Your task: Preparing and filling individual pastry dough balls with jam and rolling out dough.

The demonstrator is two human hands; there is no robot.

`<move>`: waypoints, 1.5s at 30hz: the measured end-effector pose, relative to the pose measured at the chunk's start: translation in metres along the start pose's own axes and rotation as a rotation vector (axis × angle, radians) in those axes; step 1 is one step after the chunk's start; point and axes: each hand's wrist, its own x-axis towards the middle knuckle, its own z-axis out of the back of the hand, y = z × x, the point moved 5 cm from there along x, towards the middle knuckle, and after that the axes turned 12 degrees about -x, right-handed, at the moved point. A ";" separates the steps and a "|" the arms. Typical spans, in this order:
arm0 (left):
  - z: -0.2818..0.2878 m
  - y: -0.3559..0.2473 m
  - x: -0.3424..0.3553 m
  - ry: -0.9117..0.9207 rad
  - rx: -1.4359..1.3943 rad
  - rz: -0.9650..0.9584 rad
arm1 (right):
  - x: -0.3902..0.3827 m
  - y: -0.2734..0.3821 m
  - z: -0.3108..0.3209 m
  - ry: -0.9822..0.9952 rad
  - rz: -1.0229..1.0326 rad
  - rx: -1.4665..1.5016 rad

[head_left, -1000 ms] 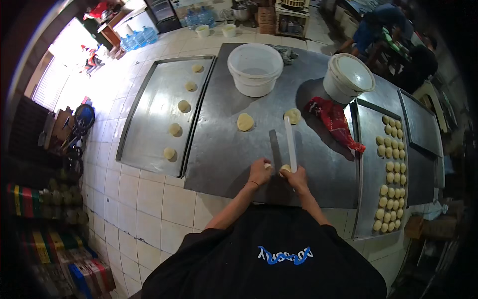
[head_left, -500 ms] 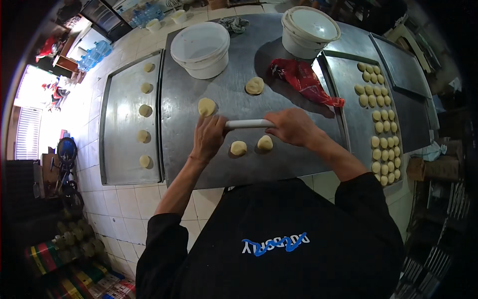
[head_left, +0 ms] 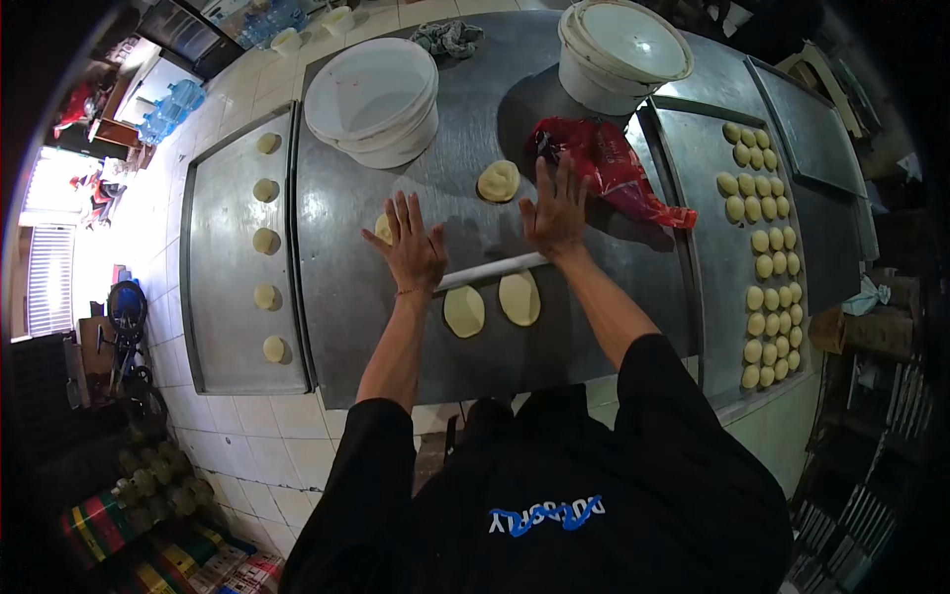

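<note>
A white rolling pin (head_left: 490,272) lies crosswise on the metal table, its ends under the heels of my two hands. My left hand (head_left: 411,243) is spread flat, fingers pointing away. My right hand (head_left: 557,220) is likewise stretched out, its fingertips near a red plastic bag (head_left: 618,168). Just on the near side of the pin are two flattened dough ovals, the left one (head_left: 463,313) and the right one (head_left: 521,299). A thicker dough round (head_left: 498,181) sits beyond, between my hands. Another dough piece (head_left: 383,230) is partly hidden by my left fingers.
A white bucket (head_left: 391,148) stands at far left on the table (head_left: 396,342), a lidded bucket (head_left: 594,84) at far right, with a crumpled cloth (head_left: 447,40) between. The left tray (head_left: 223,327) bears several dough balls in a column; the right tray (head_left: 717,327) carries many in rows.
My hands have gone from gripping the pin's ends to lying open over it. Two dough balls near me have become flat ovals. My right hand has shifted left, nearer the bag's left end.
</note>
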 end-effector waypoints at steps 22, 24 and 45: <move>0.032 -0.052 -0.122 0.551 -0.585 0.583 | -0.104 0.047 0.048 0.768 -0.271 0.285; 0.083 -0.057 -0.126 0.589 -0.622 0.378 | -0.117 0.045 0.072 0.937 -0.153 0.533; 0.074 -0.004 -0.230 0.222 -0.097 0.631 | -0.197 -0.050 0.174 1.021 -0.508 0.904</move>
